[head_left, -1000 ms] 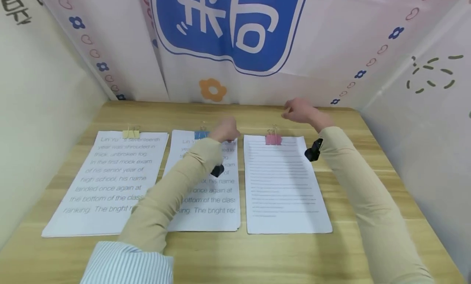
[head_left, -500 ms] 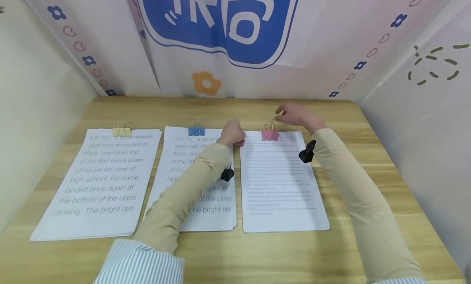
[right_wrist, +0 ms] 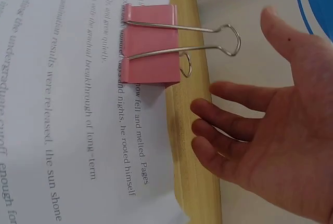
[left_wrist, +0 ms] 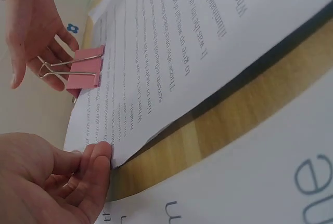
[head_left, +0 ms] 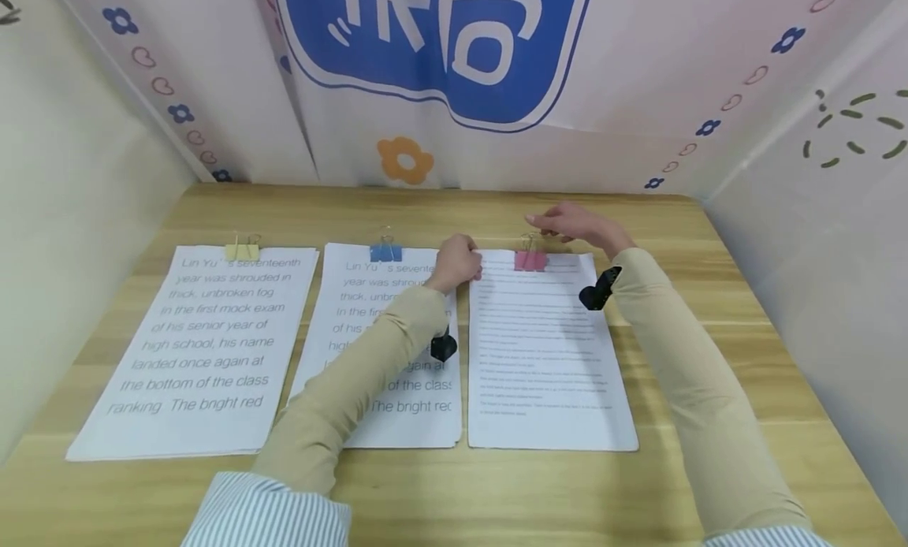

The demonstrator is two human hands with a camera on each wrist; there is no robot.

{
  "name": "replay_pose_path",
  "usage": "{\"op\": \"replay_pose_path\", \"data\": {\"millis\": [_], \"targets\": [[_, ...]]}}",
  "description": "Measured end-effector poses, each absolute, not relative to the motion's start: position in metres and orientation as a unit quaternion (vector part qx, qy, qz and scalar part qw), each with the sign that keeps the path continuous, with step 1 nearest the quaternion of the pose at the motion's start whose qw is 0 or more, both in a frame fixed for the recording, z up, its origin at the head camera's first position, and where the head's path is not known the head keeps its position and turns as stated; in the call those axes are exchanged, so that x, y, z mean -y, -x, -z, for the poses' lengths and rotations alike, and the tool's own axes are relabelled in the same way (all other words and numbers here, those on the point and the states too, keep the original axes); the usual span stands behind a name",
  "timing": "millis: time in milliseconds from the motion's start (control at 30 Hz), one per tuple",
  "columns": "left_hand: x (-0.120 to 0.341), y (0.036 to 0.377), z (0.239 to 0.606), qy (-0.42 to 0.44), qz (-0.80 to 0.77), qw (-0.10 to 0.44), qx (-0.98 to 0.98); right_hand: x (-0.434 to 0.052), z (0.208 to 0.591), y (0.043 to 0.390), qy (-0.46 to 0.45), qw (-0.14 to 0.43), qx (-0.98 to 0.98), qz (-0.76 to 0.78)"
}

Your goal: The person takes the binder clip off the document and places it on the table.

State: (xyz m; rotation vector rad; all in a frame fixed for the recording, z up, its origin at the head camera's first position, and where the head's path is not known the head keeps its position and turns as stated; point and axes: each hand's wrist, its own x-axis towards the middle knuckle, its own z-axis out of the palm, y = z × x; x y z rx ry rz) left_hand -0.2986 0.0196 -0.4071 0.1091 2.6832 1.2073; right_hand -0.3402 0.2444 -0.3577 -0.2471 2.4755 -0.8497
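Pink is the colour that draws the eye: a pink binder clip (head_left: 530, 261) sits clamped on the top edge of the right-hand paper stack (head_left: 546, 358), just right of centre in the head view, with its wire handles pointing away from the person toward the back wall. The stack's long axis runs from the near edge of the wooden desk (head_left: 496, 492) toward that wall.

The right hand (head_left: 578, 222) hovers just behind and to the right of the clip, fingers spread and relaxed, holding nothing; in the right wrist view the clip (right_wrist: 151, 44) lies at upper left and the fingertips (right_wrist: 200, 107) stop just short of the handle loops, so the clip lies toward the person from that hand. It is the nearer hand to the clip.

The left hand (head_left: 457, 262) is at the stack's upper left corner, left of the clip, and pinches that corner between curled fingers (left_wrist: 96, 156) and thumb, the sheets lifted slightly off the desk there.

Further left in the frame lie two more stacks, one under a blue clip (head_left: 385, 252), one under a yellow clip (head_left: 242, 251).
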Motion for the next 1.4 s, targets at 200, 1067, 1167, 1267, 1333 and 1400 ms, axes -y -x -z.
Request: {"op": "replay_pose_path", "data": {"millis": [200,1067,1167,1267,1333,1400], "targets": [[-0.02,0.296,0.407,-0.033,-0.408,0.103,-0.907,-0.252,0.364,0.343,0.083,0.295,-0.888,0.344],[-0.017,0.297,0.41,-0.042,-0.435,0.108,-0.893,-0.251,0.381,0.343,0.07,0.284,-0.843,0.452],[-0.017,0.297,0.411,-0.043,-0.434,0.11,-0.893,-0.252,0.386,0.344,0.074,0.28,-0.841,0.456],[-0.017,0.297,0.412,-0.041,-0.433,0.115,-0.893,-0.253,0.387,0.344,0.08,0.281,-0.843,0.452],[-0.017,0.297,0.413,-0.04,-0.433,0.116,-0.893,-0.253,0.387,0.344,0.08,0.28,-0.842,0.454],[-0.017,0.297,0.413,-0.039,-0.434,0.116,-0.893,-0.252,0.386,0.344,0.081,0.276,-0.845,0.452]]}}
